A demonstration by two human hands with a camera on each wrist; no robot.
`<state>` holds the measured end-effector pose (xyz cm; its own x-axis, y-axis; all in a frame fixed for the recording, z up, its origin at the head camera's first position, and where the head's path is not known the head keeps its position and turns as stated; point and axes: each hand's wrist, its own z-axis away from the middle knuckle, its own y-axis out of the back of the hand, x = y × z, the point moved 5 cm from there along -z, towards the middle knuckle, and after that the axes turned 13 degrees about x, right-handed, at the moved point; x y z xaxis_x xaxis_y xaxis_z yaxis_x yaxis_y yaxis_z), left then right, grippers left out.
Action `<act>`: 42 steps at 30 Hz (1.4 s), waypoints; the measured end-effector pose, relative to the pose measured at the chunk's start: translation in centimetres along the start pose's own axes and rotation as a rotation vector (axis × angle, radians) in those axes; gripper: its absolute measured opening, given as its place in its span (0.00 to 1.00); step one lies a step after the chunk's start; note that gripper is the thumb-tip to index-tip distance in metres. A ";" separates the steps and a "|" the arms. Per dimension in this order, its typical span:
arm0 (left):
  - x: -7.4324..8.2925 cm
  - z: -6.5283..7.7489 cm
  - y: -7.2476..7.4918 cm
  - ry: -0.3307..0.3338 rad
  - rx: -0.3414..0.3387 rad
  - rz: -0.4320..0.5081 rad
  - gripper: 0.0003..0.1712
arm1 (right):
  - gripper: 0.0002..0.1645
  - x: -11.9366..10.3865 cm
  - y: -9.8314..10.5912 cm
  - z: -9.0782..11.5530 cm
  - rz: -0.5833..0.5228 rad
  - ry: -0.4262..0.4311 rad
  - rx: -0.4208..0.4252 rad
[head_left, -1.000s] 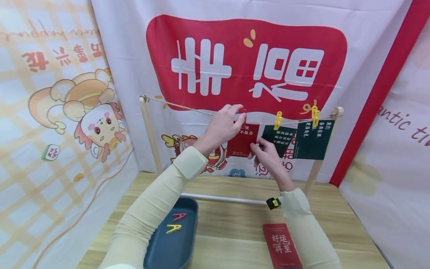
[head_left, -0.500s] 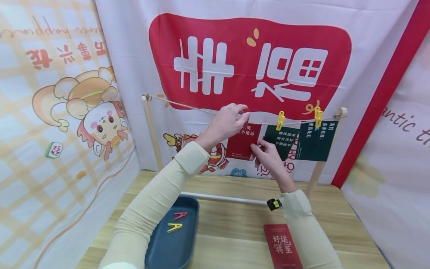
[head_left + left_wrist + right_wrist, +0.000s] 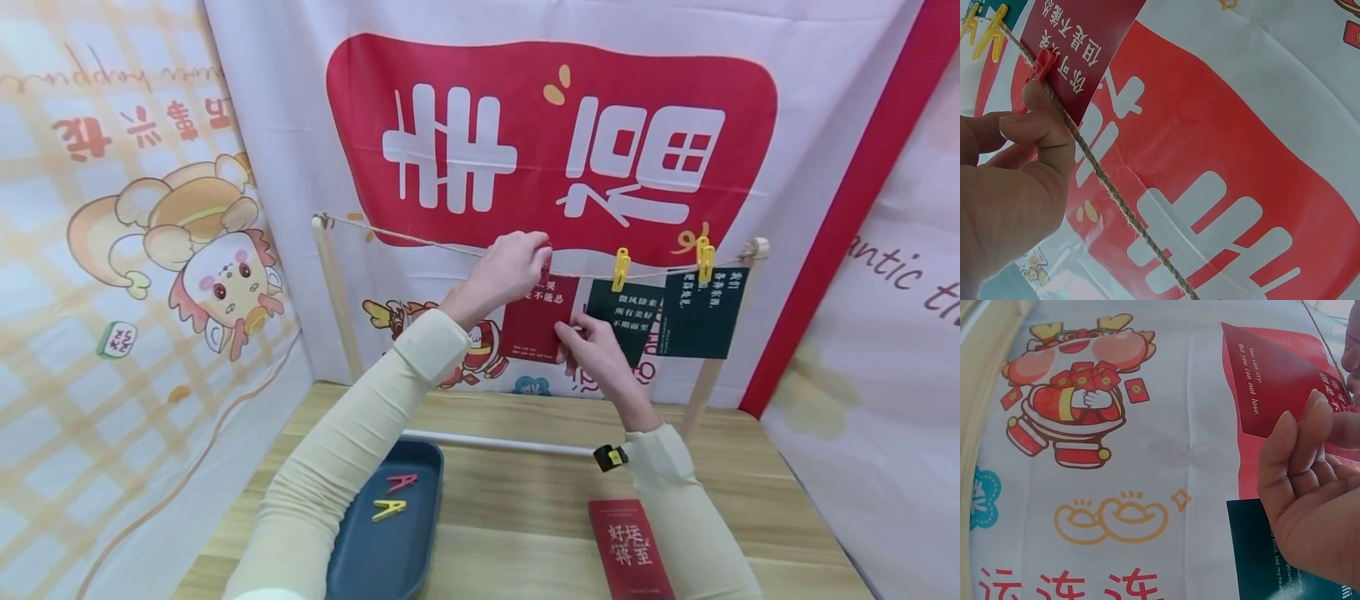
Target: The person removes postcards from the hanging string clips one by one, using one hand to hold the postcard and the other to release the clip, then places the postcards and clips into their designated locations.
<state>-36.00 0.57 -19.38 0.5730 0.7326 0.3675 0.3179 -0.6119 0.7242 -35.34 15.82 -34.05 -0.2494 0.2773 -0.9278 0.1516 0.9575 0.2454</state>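
Observation:
In the head view my left hand [image 3: 504, 273] pinches a small red clothespin [image 3: 546, 260] at the top of a red card [image 3: 534, 321]. The left wrist view shows this clothespin [image 3: 1041, 65] on the twine [image 3: 1110, 187], over the card's edge, with my thumb against it. My right hand [image 3: 600, 354] pinches the card's right edge low down; in the right wrist view the card [image 3: 1272, 381] tilts behind my curled fingers. To the right hang two dark green cards, one [image 3: 628, 310] beneath a yellow clothespin [image 3: 622, 270], the other [image 3: 701, 321] beneath another yellow clothespin [image 3: 705, 259].
Wooden posts [image 3: 336, 292] hold up the twine, with a white bar [image 3: 502, 444] low between them. A blue tray [image 3: 382, 554] on the table holds a pink clothespin [image 3: 402, 482] and a yellow one [image 3: 388, 509]. A red packet [image 3: 632, 548] lies at front right.
My left fingers have drawn closer together around the red clothespin. The red card hangs slightly lower, and my right hand stays at its edge.

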 end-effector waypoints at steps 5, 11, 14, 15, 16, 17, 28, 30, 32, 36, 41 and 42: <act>0.0 0.0 -0.1 0.006 -0.002 0.023 0.21 | 0.22 -0.2 -0.1 0.1 -0.004 -0.026 -0.003; -0.1 0.1 -0.2 0.038 -0.018 0.046 0.21 | 0.20 -1.3 -0.3 0.9 0.017 -0.043 -0.009; 0.0 0.1 -0.1 0.026 -0.013 0.055 0.20 | 0.20 -1.8 -0.2 1.3 0.016 -0.043 -0.010; 0.0 0.1 -0.1 0.019 -0.006 0.056 0.20 | 0.20 -1.7 -0.2 1.3 0.012 -0.042 -0.009; 0.0 0.1 -0.1 0.012 0.001 0.056 0.20 | 0.21 -1.4 -0.2 1.1 0.005 -0.042 -0.008; 0.0 0.1 -0.1 0.004 0.010 0.055 0.19 | 0.22 -1.0 -0.2 0.9 0.002 -0.038 -0.005; 0.6 0.3 0.2 -0.089 0.141 0.091 0.16 | 0.24 -0.5 -0.3 -0.2 -0.004 0.003 -0.007; 0.7 0.3 0.3 -0.091 0.155 0.098 0.15 | 0.24 -0.6 -0.3 -0.2 -0.004 0.001 -0.004; 0.7 0.3 0.4 -0.089 0.176 0.113 0.14 | 0.25 -0.5 -0.4 -0.2 0.002 0.002 -0.004; 0.7 0.2 0.7 -0.082 0.217 0.142 0.12 | 0.27 -0.3 -0.5 -0.1 0.027 0.010 -0.004; 0.6 0.2 0.8 -0.092 0.239 0.174 0.11 | 0.25 -0.2 -0.4 0.0 0.050 0.030 0.011; 0.6 0.2 0.8 -0.099 0.245 0.185 0.11 | 0.26 -0.2 -0.4 0.0 0.054 0.033 0.014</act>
<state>-35.26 0.51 -18.70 0.7049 0.5771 0.4123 0.3673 -0.7943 0.4839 -35.36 15.39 -33.99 -0.2718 0.3308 -0.9037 0.1789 0.9401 0.2903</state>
